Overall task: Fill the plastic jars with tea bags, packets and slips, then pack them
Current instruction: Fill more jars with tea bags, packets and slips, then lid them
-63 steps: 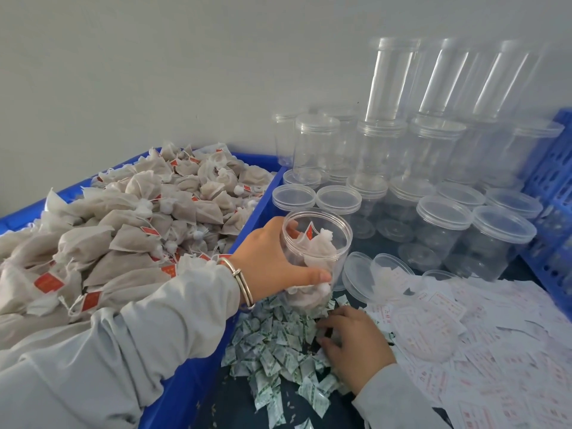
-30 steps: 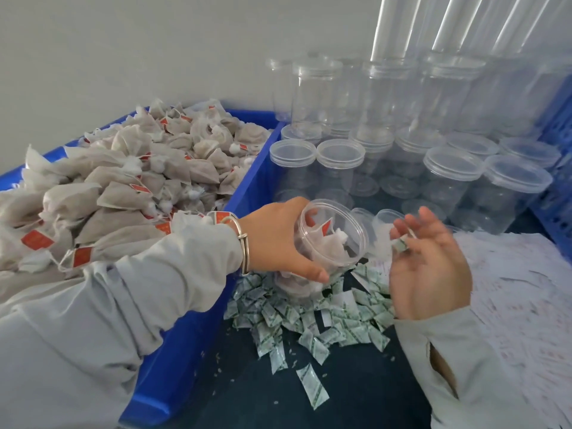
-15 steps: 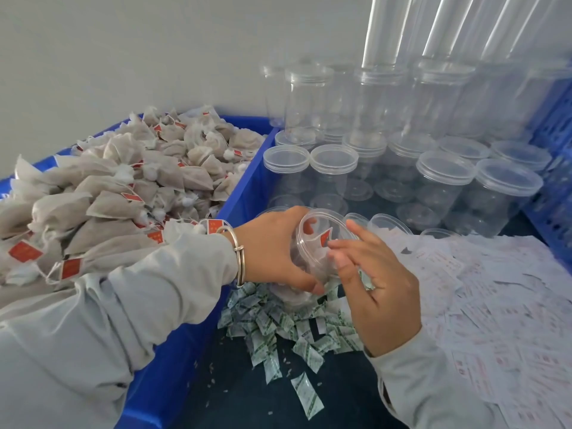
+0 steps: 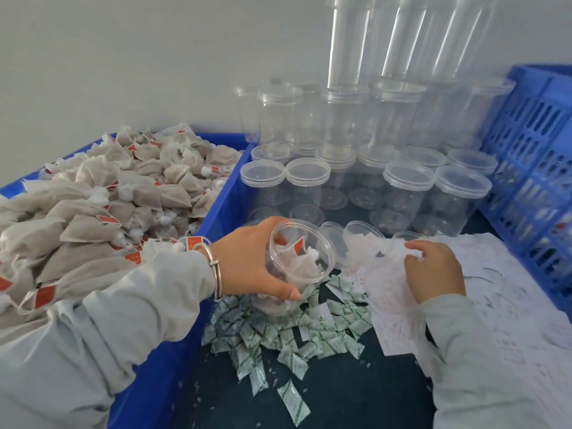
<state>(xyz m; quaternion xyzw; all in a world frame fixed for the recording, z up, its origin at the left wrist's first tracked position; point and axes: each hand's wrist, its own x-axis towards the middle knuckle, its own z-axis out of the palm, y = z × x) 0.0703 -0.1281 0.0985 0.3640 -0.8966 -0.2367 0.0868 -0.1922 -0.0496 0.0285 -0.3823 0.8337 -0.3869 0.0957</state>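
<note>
Left hand (image 4: pixel 247 261) keeps its grip clamped round an open jar (image 4: pixel 298 258) of tea bags. Right hand (image 4: pixel 433 267) pinches a slip (image 4: pixel 393 252) off the paper pile.

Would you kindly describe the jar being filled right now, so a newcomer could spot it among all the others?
Start at the big blue bin of tea bags on the left; the left hand reaches out just past its right wall. That hand grips a clear jar, tilted above the green-and-white packets. Unlike the empty, lidded jars behind, it is open and holds tea bags.
</note>
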